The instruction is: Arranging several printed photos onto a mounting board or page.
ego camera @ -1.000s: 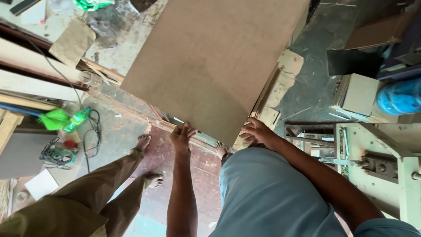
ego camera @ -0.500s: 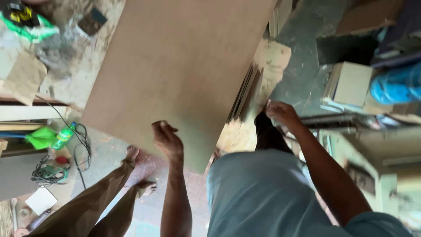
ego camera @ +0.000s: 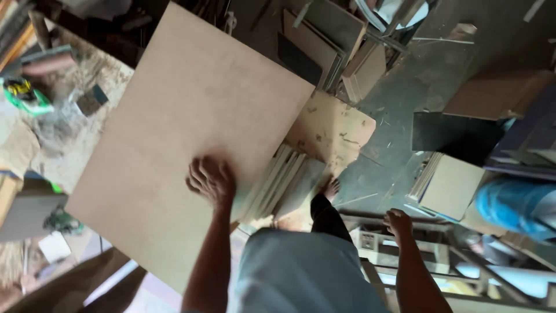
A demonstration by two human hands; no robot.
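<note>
Here a large pale brown board (ego camera: pixel 191 127) fills the middle left of the view, held tilted above the cluttered workshop floor (ego camera: pixel 399 116). Its lower corner runs down toward the bottom edge, and whatever lies under it is hidden. Just past its right edge, a stack of thin panels (ego camera: pixel 284 188) stands on edge, partly covered by the board, and a smaller scuffed board (ego camera: pixel 333 130) lies flat beyond them. A bare foot (ego camera: pixel 330 188) rests next to the stack.

The left hand (ego camera: pixel 211 182) lies on the face of the board near its right edge, fingers curled and pressed against the surface; whether the fingers hook around the edge cannot be made out. The right hand (ego camera: pixel 398 223) is well apart from the board, loosely closed over a metal frame (ego camera: pixel 417 255); whether it grips the frame or only rests there is unclear. A blue drum (ego camera: pixel 512 206) sits at the right, cut off and blurred.
</note>
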